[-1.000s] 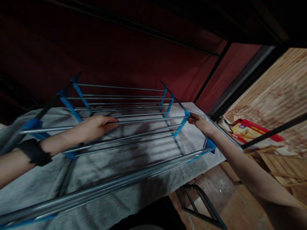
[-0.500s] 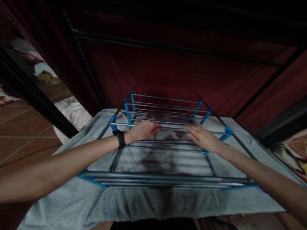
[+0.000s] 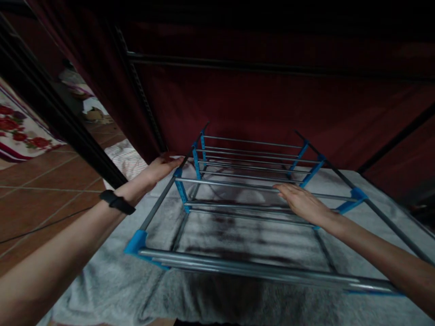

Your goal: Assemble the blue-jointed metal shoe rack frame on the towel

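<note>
A shoe rack (image 3: 251, 269) of grey metal tubes with blue plastic connectors stands in front of me on a grey blanket (image 3: 102, 290). My left hand (image 3: 159, 171), below a dark wristband, is at the rack's left side post, just above a blue connector (image 3: 178, 172). Its fingers are stretched out toward the post; whether they touch it I cannot tell. My right hand (image 3: 302, 202) lies on a middle cross tube (image 3: 234, 184), fingers extended and close together. Its thumb is hidden.
A dark red fabric wall (image 3: 265, 108) with black frame bars rises behind the rack. A black post (image 3: 71, 122) slants down on the left. Beyond it are a tiled floor (image 3: 44, 199), a striped cloth (image 3: 125, 158) and a flowered cloth (image 3: 23, 131).
My left hand has moved left from the middle cross tube to the left side post. My right hand stays at the tube. The view has shifted left, so the rack appears further right.
</note>
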A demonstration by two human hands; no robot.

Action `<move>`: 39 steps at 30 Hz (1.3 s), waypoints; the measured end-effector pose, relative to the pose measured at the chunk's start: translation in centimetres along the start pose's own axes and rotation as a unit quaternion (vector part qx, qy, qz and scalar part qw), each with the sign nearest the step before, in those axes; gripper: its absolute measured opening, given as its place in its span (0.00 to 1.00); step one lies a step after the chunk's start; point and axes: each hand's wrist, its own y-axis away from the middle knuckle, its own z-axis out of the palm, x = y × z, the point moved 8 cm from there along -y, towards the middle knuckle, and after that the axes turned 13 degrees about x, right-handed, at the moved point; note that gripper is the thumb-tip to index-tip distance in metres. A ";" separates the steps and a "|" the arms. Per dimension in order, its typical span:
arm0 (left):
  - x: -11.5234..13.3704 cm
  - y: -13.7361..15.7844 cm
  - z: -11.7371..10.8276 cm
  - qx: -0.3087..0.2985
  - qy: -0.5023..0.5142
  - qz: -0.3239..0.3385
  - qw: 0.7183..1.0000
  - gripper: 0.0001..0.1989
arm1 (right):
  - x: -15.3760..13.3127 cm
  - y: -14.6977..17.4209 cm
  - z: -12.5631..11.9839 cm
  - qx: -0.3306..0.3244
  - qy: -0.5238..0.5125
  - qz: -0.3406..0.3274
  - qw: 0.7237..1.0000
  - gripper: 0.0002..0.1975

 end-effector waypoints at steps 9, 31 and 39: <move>-6.7 2.9 4.7 -0.063 0.414 -0.218 0.881 0.13 | -4.1 -2.0 0.5 -0.017 0.071 -0.063 0.995 0.21; -6.5 3.3 4.2 0.000 0.464 -0.226 0.857 0.13 | -10.8 -8.2 4.0 -0.134 0.068 -0.065 0.986 0.12; -6.4 2.9 4.6 -0.031 0.449 -0.179 0.875 0.11 | -10.0 -8.9 3.6 -0.137 0.071 -0.061 0.986 0.11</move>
